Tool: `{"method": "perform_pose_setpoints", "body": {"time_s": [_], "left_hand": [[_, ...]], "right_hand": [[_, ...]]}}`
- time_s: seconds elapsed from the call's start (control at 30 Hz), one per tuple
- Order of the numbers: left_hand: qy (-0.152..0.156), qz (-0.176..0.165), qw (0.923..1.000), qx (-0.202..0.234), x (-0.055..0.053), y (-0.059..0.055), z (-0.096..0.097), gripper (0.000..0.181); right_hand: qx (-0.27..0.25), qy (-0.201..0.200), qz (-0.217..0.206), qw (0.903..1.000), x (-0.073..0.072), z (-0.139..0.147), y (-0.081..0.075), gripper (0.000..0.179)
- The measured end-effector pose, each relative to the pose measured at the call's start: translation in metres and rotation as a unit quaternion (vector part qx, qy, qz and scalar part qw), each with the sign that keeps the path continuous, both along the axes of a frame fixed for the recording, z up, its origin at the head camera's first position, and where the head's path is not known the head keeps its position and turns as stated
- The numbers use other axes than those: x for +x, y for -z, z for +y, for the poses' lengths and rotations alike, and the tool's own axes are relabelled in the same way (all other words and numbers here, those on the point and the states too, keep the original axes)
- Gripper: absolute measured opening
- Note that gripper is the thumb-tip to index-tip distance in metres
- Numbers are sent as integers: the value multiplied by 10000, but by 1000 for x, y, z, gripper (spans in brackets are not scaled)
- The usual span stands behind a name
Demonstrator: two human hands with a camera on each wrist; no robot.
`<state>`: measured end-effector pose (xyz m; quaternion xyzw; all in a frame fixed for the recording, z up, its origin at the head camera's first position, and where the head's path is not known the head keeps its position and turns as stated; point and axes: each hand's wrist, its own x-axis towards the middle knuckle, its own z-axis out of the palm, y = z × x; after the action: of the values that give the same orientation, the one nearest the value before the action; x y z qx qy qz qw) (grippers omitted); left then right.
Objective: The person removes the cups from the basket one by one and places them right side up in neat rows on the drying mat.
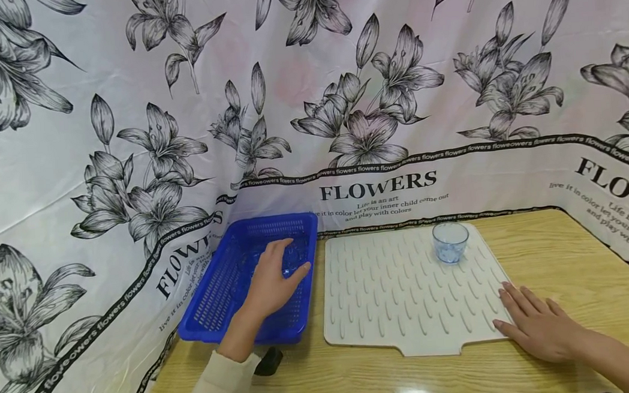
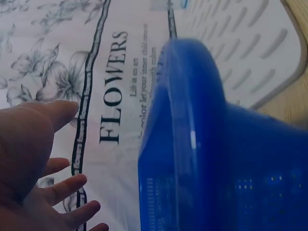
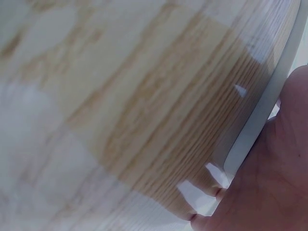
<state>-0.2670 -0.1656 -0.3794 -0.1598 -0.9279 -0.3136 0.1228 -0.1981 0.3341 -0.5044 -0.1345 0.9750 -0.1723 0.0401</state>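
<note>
My left hand hovers over a blue plastic basket, thumb and fingers apart with nothing between them. Inside the basket lies clear bluish glassware, partly hidden by that hand. In the left wrist view the fingers are spread beside the basket's rim. A white ridged draining mat lies to the right of the basket, and a clear bluish glass stands upright near its back right corner. My right hand rests flat at the mat's right edge, fingertips on the border.
The wooden table carries everything. A curtain printed with flowers and lettering hangs behind and along the left and right sides. Below my left wrist a small black object shows next to the sleeve.
</note>
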Motion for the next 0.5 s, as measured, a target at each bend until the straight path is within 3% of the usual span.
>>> {"method": "perform_pose_setpoints", "body": {"time_s": [0.3,0.5], "left_hand": [[-581,57,9983,12,1,11,-36,82],[-830,-116,9965,-47,2,21,-57,89]], "right_hand": [[101,8,72,9999,0,-2,-1,79],[135,1,91,9999,0,-2,-1,79]]}}
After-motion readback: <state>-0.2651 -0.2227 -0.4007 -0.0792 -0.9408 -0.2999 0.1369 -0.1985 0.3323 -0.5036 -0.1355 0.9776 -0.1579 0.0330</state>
